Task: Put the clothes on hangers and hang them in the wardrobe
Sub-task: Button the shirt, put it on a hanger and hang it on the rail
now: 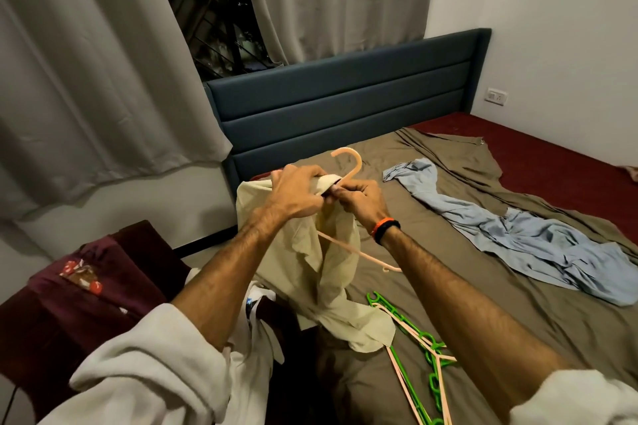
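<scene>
Both hands hold a cream shirt point(310, 252) up above the bed point(448, 286). The left hand point(298, 195) is closed on the collar, and the right hand point(359, 198) pinches the cloth at the neck of a pink hanger point(348, 162) whose hook sticks up above the fingers; one hanger arm pokes out below the shirt. A blue garment point(518, 231) lies spread on the bed to the right. More hangers point(417, 352), green and pink, lie near the bed's front edge. Dark red clothes point(86, 286) are piled at left.

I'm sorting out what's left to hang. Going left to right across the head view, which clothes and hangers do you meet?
Maroon garment → pale yellow shirt held on the peach hanger → spare green and peach hangers → light blue garment.
</scene>
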